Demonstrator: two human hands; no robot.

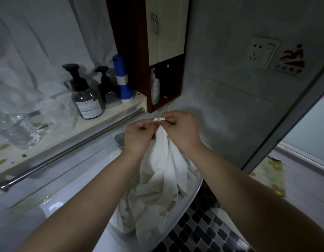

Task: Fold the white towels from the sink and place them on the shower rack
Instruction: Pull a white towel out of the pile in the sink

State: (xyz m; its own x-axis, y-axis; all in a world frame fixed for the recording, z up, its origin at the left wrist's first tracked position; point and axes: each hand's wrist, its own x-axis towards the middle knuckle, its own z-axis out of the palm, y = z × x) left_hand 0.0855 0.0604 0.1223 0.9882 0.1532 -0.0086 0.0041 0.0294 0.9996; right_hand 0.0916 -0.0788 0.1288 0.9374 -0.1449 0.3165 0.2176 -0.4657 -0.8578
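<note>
Left hand [139, 135], right hand [181, 131] pinch towel [163, 171] corner above sink [197, 190]; faucet [119, 140], rail [66, 151] just left.

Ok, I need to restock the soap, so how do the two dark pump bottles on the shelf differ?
The left pump bottle is bigger and round, the right pump bottle smaller and squarer. The left one carries a white label, the right one a dark label. Both stand upright on the shelf and have black pump heads.

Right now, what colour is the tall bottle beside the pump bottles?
The tall bottle is blue with a white band; head view.
</note>
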